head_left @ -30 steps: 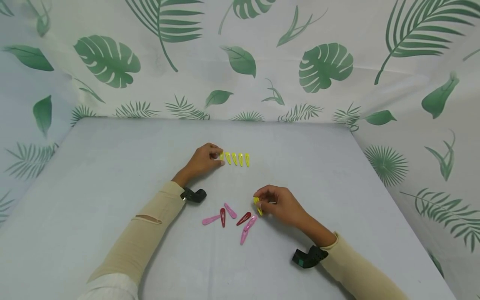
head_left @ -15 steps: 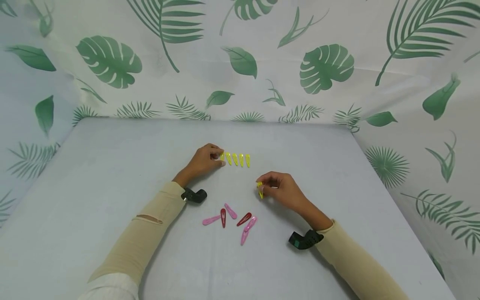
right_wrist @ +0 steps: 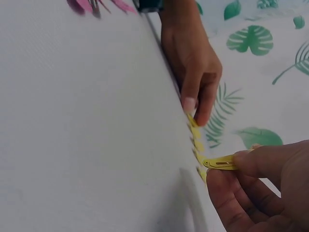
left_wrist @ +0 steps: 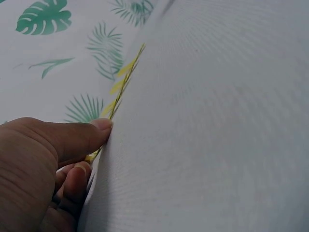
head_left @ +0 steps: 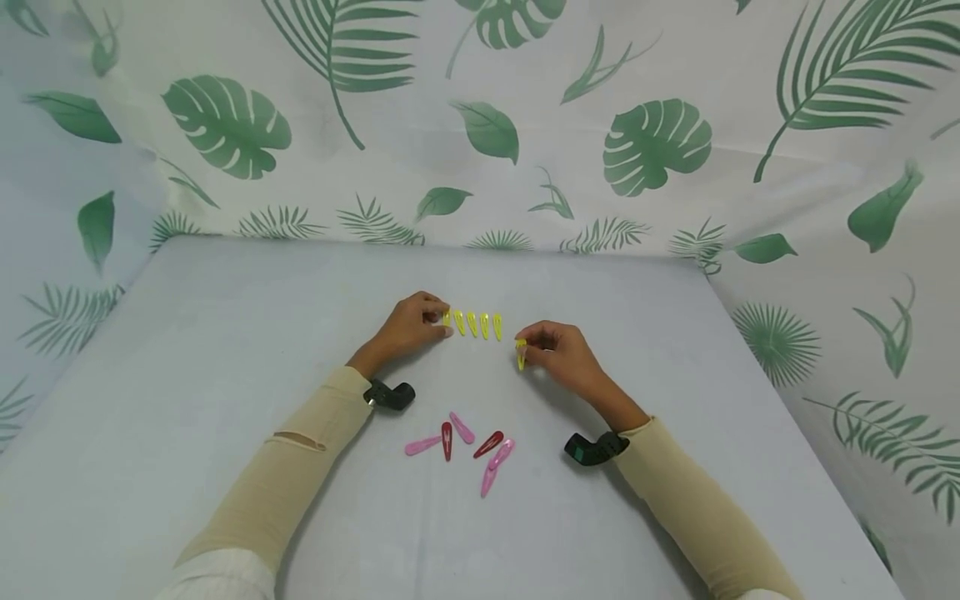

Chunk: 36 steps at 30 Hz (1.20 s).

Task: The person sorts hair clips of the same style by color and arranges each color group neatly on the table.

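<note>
Several yellow snap hair clips [head_left: 484,326] lie side by side in a row on the white table. At the row's left end my left hand [head_left: 412,323] holds the leftmost yellow clip [head_left: 446,318] lengthwise between thumb and fingers, against the table; the left wrist view shows the thumb [left_wrist: 84,137] there, with the clip mostly hidden. My right hand [head_left: 562,354] pinches another yellow hair clip [right_wrist: 222,163] between thumb and fingertips, to the right of the row and a little nearer. Its slotted metal face shows in the right wrist view.
Nearer the front, a loose group of pink hair clips [head_left: 501,454] and two red hair clips [head_left: 447,442] lies on the table [head_left: 337,517]. A leaf-printed cloth [head_left: 495,175] rises behind the table's far edge. Both wrists wear black cameras [head_left: 596,448].
My right hand has carried its yellow hair clip away from the pink and red clips, forward toward the row's right end. The left hand stays in place at the row's left end.
</note>
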Each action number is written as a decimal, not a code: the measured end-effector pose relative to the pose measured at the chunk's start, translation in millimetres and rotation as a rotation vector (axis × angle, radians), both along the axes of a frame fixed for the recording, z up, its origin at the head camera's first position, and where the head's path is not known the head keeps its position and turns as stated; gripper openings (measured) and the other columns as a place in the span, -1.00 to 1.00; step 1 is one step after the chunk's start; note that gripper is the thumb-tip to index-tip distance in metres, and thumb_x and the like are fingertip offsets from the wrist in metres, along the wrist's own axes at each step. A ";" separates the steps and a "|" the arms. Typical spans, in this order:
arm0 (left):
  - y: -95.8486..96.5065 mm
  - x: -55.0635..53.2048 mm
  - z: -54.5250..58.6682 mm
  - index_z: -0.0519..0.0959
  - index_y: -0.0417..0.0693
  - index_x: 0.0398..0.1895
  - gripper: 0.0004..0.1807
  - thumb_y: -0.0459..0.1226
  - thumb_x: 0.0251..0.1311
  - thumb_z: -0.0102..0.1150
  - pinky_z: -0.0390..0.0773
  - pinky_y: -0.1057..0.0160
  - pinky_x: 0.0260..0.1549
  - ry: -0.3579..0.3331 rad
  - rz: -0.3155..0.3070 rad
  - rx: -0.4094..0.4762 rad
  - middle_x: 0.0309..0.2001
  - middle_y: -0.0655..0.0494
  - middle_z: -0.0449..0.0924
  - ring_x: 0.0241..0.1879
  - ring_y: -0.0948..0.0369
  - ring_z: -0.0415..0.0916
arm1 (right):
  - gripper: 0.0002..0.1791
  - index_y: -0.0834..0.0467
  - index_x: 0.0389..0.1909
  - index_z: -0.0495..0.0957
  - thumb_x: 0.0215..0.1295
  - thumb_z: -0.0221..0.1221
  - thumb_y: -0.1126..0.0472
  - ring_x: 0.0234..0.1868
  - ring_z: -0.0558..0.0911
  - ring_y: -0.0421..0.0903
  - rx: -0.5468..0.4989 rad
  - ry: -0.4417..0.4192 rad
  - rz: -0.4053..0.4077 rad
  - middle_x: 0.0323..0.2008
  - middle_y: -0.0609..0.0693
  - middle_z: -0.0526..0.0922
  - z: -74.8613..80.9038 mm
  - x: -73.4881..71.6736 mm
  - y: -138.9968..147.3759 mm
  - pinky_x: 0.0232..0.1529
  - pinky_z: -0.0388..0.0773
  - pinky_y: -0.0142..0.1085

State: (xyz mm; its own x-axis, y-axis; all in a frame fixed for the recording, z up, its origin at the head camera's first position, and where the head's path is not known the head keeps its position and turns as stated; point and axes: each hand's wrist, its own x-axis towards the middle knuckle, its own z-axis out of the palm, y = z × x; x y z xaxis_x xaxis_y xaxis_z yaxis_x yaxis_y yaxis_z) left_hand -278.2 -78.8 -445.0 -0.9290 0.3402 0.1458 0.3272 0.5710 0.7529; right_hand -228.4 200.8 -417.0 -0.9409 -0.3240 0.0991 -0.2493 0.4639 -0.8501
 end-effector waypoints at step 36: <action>1.3 -0.7 -0.5 0.57 -0.32 0.12 -0.52 -0.33 0.13 0.38 0.46 0.17 -0.13 0.012 0.003 -0.033 -0.06 -0.12 0.50 -0.15 0.08 0.43 | -0.81 0.25 -0.14 0.63 0.22 0.25 0.34 -0.27 0.57 -0.03 0.148 -0.047 -0.135 -0.24 0.10 0.63 -8.5 -54.9 -16.7 -0.37 0.51 -0.29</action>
State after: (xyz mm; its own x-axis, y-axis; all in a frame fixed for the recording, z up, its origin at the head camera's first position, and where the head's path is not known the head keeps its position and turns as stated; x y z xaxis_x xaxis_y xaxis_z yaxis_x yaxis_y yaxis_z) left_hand -279.0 -77.6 -445.5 -0.9281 0.3425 0.1460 0.3348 0.5960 0.7298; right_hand -283.4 184.2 -425.5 -0.9793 -0.2019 0.0149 -0.1379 0.6112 -0.7794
